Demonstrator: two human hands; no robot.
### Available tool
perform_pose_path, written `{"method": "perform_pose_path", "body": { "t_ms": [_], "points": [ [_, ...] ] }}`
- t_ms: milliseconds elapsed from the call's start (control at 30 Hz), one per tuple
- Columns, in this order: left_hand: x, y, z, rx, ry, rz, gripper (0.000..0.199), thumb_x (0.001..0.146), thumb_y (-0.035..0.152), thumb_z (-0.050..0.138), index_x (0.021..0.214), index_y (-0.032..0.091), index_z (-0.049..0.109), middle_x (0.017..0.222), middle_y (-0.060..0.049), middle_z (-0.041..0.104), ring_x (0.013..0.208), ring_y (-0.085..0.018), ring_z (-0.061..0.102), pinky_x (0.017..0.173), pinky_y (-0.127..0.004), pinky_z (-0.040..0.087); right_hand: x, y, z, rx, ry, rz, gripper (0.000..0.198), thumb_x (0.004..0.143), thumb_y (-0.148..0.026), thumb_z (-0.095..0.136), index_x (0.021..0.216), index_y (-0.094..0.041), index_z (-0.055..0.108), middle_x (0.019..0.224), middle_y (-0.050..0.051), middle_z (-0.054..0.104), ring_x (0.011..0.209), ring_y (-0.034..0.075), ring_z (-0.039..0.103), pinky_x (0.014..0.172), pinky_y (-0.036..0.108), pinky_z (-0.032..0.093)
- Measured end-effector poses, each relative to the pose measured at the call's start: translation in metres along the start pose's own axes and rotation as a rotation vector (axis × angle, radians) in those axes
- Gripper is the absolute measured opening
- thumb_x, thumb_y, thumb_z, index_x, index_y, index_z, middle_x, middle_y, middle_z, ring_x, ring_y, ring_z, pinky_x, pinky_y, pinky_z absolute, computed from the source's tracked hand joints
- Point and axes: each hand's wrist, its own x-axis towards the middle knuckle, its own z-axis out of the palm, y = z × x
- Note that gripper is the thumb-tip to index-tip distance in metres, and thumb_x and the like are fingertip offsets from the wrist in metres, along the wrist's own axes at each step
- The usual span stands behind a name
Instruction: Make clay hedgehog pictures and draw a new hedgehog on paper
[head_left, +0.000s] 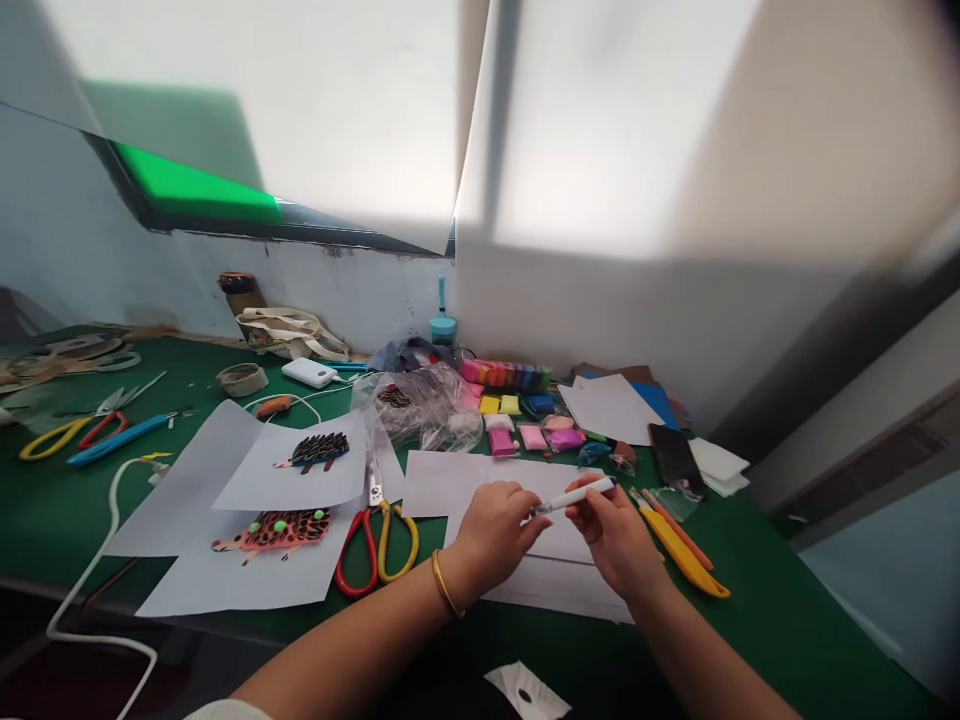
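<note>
Between my two hands a white marker pen (574,494) with a dark blue end is held above white paper (555,585). My left hand (491,530), a gold bangle on its wrist, has its fingers closed on the pen's left end. At the other end, the fingertips of my right hand (616,535) pinch the barrel. Whether a cap sits on the left end is hidden by my fingers. Left of my left hand lie scissors (376,545) with one red and one yellow handle. Beyond them are papers bearing a dark hedgehog picture (319,452) and a pink one (277,532).
Coloured clay packs (501,440), a plastic bag (424,405) and a row of colours (506,375) lie behind the paper. A phone (676,460) and yellow cutter (684,555) are on the right. Tape (242,379), more scissors (79,430) and a white cable (112,510) are left.
</note>
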Motion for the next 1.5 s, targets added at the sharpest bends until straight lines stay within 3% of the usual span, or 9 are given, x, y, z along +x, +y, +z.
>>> {"method": "perform_pose_path", "body": {
  "t_ms": [233, 533, 600, 733, 867, 967, 1067, 1333, 1500],
  "points": [
    [0.001, -0.002, 0.005, 0.254, -0.033, 0.145, 0.021, 0.093, 0.039, 0.056, 0.085, 0.019, 0.056, 0.085, -0.003, 0.061, 0.083, -0.021, 0.054, 0.071, -0.034, 0.035, -0.003, 0.008, -0.002, -0.079, -0.171, 0.042, 0.025, 0.085, -0.045, 0.065, 0.082, -0.021, 0.06, 0.056, -0.005, 0.045, 0.05, 0.008, 0.038, 0.045, 0.02, 0.03],
    [0.009, 0.002, 0.003, 0.367, 0.024, 0.199, 0.019, 0.096, 0.036, 0.05, 0.085, 0.02, 0.052, 0.083, -0.002, 0.058, 0.079, -0.022, 0.05, 0.07, -0.037, 0.032, 0.008, 0.017, 0.009, -0.005, -0.065, -0.06, 0.022, 0.082, -0.038, 0.066, 0.074, -0.02, 0.057, 0.048, -0.007, 0.042, 0.043, 0.006, 0.035, 0.039, 0.018, 0.025],
    [0.009, -0.006, 0.0, 0.379, 0.03, 0.186, 0.019, 0.096, 0.036, 0.05, 0.085, 0.021, 0.053, 0.083, -0.002, 0.059, 0.08, -0.022, 0.051, 0.072, -0.037, 0.033, 0.019, 0.006, 0.001, 0.022, -0.008, -0.073, 0.021, 0.08, -0.036, 0.066, 0.072, -0.02, 0.056, 0.046, -0.008, 0.041, 0.041, 0.005, 0.035, 0.037, 0.018, 0.025],
    [0.002, -0.038, -0.008, 0.42, 0.033, -0.013, 0.018, 0.095, 0.029, 0.052, 0.081, 0.018, 0.056, 0.08, -0.004, 0.059, 0.078, -0.021, 0.053, 0.072, -0.036, 0.035, 0.043, -0.035, -0.037, 0.153, 0.325, -0.225, 0.034, 0.074, -0.031, 0.068, 0.058, -0.021, 0.04, 0.043, -0.01, 0.033, 0.036, 0.003, 0.027, 0.034, 0.016, 0.025],
    [-0.002, -0.049, -0.015, 0.285, 0.014, -0.04, 0.017, 0.096, 0.027, 0.049, 0.087, 0.018, 0.06, 0.087, -0.004, 0.063, 0.084, -0.019, 0.057, 0.076, -0.034, 0.038, 0.047, -0.044, -0.052, 0.017, 0.235, -0.236, 0.02, 0.073, -0.035, 0.072, 0.073, -0.021, 0.057, 0.05, -0.008, 0.044, 0.043, 0.005, 0.039, 0.038, 0.016, 0.033],
    [0.0, -0.041, -0.015, 0.126, -0.049, 0.105, 0.016, 0.096, 0.029, 0.05, 0.095, 0.021, 0.064, 0.101, -0.004, 0.067, 0.096, -0.018, 0.06, 0.086, -0.034, 0.039, 0.039, -0.02, -0.039, -0.069, 0.172, -0.131, 0.031, 0.072, -0.043, 0.075, 0.094, -0.025, 0.065, 0.063, -0.005, 0.056, 0.055, 0.008, 0.051, 0.046, 0.017, 0.043],
    [-0.003, -0.038, -0.009, 0.051, -0.132, 0.214, 0.015, 0.094, 0.031, 0.054, 0.097, 0.023, 0.067, 0.11, -0.003, 0.068, 0.109, -0.019, 0.059, 0.094, -0.034, 0.037, 0.036, 0.007, -0.033, -0.136, 0.137, -0.055, 0.033, 0.072, -0.046, 0.075, 0.096, -0.025, 0.067, 0.068, -0.003, 0.058, 0.062, 0.011, 0.055, 0.054, 0.022, 0.048],
    [-0.019, -0.046, 0.007, 0.032, -0.242, 0.228, 0.012, 0.092, 0.028, 0.056, 0.09, 0.024, 0.067, 0.104, 0.0, 0.07, 0.102, -0.016, 0.062, 0.1, -0.036, 0.034, 0.047, 0.018, -0.044, -0.327, 0.172, -0.054, 0.04, 0.074, -0.05, 0.069, 0.104, -0.022, 0.065, 0.073, 0.001, 0.065, 0.069, 0.016, 0.06, 0.06, 0.027, 0.044],
    [-0.019, -0.045, 0.009, 0.013, -0.235, 0.22, 0.012, 0.09, 0.028, 0.057, 0.091, 0.023, 0.068, 0.104, -0.001, 0.069, 0.102, -0.016, 0.062, 0.103, -0.037, 0.032, 0.032, 0.011, -0.02, -0.554, -0.013, -0.056, 0.038, 0.078, -0.05, 0.065, 0.1, -0.02, 0.065, 0.088, 0.005, 0.071, 0.08, 0.02, 0.064, 0.064, 0.029, 0.042]
  ]
}}
